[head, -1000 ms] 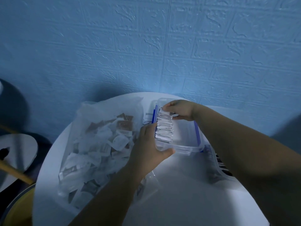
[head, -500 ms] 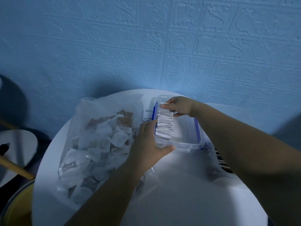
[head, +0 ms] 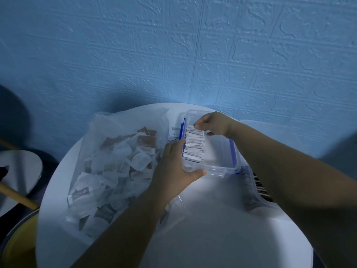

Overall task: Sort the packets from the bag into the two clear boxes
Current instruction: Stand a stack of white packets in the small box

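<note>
A clear plastic bag (head: 123, 120) full of small white and brown packets (head: 117, 167) lies on the left half of the round white table. A clear box with blue clips (head: 220, 149) stands at the table's far middle, holding a tight upright row of packets (head: 194, 146) along its left wall. My left hand (head: 173, 167) grips the box's near-left corner, thumb on the front rim. My right hand (head: 212, 122) pinches the far end of that row. A second clear box (head: 257, 198) lies at the right, mostly hidden under my right forearm.
The round white table (head: 212, 229) sits against a blue textured wall (head: 173, 55). A round mirror-like surface (head: 17, 171) and a wooden stick (head: 17, 196) are off the left edge, with a yellow rim (head: 15, 242) at bottom left.
The view has shifted slightly; both hands stay at the box, the right hand's fingers nudging the far end of the packet row.
</note>
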Available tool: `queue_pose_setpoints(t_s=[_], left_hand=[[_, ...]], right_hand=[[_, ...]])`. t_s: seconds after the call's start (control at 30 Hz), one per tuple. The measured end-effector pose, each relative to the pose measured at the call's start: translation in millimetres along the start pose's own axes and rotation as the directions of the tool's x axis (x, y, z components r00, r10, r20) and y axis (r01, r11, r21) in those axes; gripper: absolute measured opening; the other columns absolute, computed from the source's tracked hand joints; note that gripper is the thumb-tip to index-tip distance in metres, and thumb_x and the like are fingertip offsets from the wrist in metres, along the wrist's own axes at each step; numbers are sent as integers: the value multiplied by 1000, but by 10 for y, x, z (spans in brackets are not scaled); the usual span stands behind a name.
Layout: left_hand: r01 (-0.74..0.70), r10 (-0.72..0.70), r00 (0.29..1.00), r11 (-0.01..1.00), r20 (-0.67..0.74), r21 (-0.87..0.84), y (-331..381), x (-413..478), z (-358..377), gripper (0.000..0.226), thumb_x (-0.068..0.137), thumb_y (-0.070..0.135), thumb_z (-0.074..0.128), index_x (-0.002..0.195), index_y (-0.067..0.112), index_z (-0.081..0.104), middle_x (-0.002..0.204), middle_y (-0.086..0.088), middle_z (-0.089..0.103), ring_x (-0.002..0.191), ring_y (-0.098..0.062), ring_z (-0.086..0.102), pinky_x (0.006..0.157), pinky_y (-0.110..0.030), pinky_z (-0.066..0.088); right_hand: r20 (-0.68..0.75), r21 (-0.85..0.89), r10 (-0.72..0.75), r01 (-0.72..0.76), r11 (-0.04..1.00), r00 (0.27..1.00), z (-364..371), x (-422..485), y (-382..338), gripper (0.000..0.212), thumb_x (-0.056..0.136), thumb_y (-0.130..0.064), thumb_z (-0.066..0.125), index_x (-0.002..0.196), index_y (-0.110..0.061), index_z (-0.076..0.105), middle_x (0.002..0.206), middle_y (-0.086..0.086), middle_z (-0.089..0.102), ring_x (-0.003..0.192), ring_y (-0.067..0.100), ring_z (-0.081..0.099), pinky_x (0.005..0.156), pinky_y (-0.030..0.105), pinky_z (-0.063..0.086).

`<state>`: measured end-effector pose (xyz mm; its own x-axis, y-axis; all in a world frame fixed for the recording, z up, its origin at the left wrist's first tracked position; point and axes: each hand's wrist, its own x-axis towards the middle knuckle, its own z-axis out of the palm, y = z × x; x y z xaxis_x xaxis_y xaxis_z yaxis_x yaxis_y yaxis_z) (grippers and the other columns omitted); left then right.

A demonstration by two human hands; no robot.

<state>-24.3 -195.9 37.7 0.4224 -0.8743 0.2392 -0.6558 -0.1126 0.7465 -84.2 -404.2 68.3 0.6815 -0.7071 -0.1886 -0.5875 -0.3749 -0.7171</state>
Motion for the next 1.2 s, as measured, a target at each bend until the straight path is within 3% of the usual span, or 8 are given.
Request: queue_pose_setpoints(t_s=[0.23, 0.37, 0.53, 0.63, 0.8, 0.9, 1.07, 1.2], left_hand=[[30, -30, 999, 999, 13, 15, -3, 11, -5, 81, 66, 38, 80, 133, 24, 38, 130, 8, 40, 118, -3, 35, 81, -9, 23], [-7, 5, 998, 999, -66, -37, 108, -7, -146, 62, 71, 34, 77, 124, 19, 49, 118, 10, 45, 112, -7, 44, 88, -18, 37], [-77, 18, 954, 980, -300, -186, 179, -386, -593, 16, 81, 26, 67, 94, 31, 60, 94, 5, 67, 84, -2, 63, 74, -9, 47], [-13, -13, 946, 997, -323, -79, 67, -803, -850, 10, 84, 28, 63, 79, 36, 59, 70, 17, 66, 72, 4, 62, 63, -1, 42], [155, -107, 966, 969, -235, 194, -308, -1294, -985, 7, 88, 26, 61, 84, 28, 65, 84, 11, 67, 77, -5, 61, 70, -12, 41], [158, -108, 982, 921, -157, 357, -510, -1423, -940, 26, 87, 26, 54, 101, 12, 71, 103, -4, 69, 95, -23, 64, 89, -22, 41], [40, -51, 999, 849, 8, 527, -625, -1430, -768, 54, 80, 47, 42, 111, 10, 67, 113, -8, 66, 104, -26, 63, 86, -43, 50], [-5, -21, 999, 829, 41, 558, -596, -1392, -698, 55, 73, 50, 45, 106, 13, 68, 107, -4, 68, 97, -26, 64, 81, -43, 54]], right_hand=[[-10, -32, -20, 19, 999, 1000, 27, -20, -27, 25, 88, -25, 61, 106, -9, 66, 116, 11, 63, 87, 13, 53, 76, 28, 51], [-101, -107, -80, 69, 992, 992, 29, -131, -100, 28, 89, -27, 60, 113, -13, 62, 120, 5, 60, 96, 13, 53, 80, 20, 36], [-170, -279, -472, 417, 865, 865, 139, -636, -427, 19, 90, -14, 58, 107, -11, 66, 110, 6, 63, 101, 18, 57, 79, 14, 37], [-79, -126, -586, 575, 808, 806, 396, -1172, -661, 13, 88, -9, 60, 97, -9, 70, 93, 5, 66, 81, 14, 60, 71, 15, 44], [280, -94, -638, 682, 725, 717, 945, -1776, -610, 15, 89, -17, 61, 98, -11, 71, 94, 2, 69, 80, 10, 61, 73, 16, 48], [269, -123, -608, 652, 748, 748, 1192, -1849, -447, 19, 89, -20, 59, 101, -13, 70, 101, 3, 68, 90, 15, 60, 80, 16, 44], [85, -279, -522, 524, 805, 849, 1445, -1812, -298, 42, 90, -29, 58, 129, -17, 54, 136, 0, 50, 123, 15, 47, 99, 11, 27], [66, -326, -408, 406, 854, 911, 1549, -1845, -333, 57, 86, -32, 62, 139, -21, 42, 144, -7, 40, 121, 13, 45, 98, 17, 32]])
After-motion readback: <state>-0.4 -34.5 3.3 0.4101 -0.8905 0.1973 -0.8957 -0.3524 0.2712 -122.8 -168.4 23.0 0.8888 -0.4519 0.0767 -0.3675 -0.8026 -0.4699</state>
